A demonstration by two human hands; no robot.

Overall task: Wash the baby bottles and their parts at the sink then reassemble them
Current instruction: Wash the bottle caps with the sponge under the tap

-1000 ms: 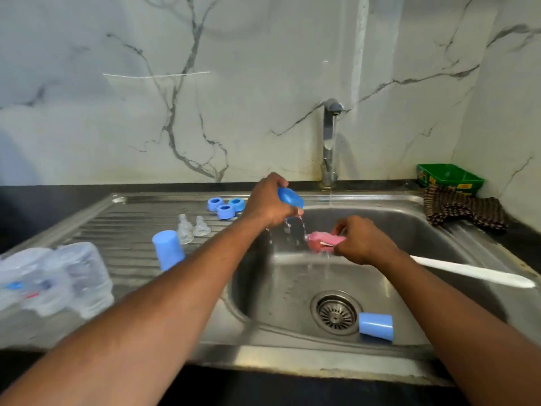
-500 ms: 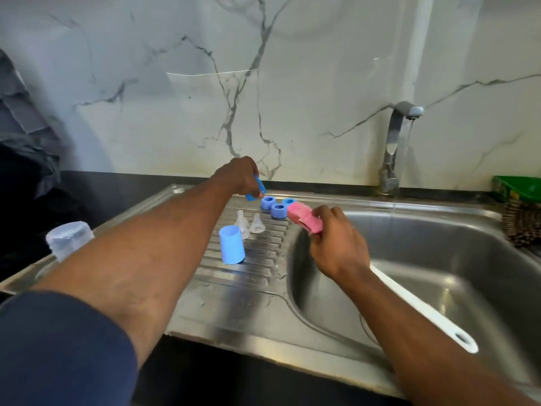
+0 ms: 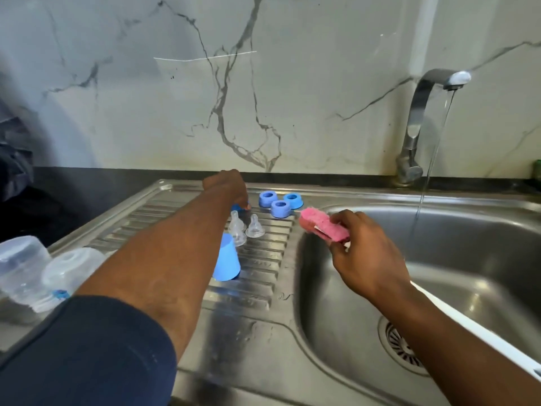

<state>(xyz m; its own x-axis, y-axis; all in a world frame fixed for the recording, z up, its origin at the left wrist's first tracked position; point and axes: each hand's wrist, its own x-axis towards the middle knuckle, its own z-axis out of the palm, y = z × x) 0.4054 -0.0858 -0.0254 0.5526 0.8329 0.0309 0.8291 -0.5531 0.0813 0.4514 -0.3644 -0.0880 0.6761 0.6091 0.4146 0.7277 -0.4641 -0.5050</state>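
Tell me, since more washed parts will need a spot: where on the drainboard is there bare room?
Bare ridges lie on the drainboard between the blue cap and the basin's edge, and on its flat front corner. The back is crowded: three blue rings, clear teats and the left hand setting down a blue part. Bottles fill the left end.

No readable text, label, brand or number anywhere; faint embossed marks on the draining board (image 3: 263,288) at centre frame, too blurred to make out.

Left hand (image 3: 227,187) reaches far forward, fingers curled down; right hand (image 3: 363,253) holds its grip.
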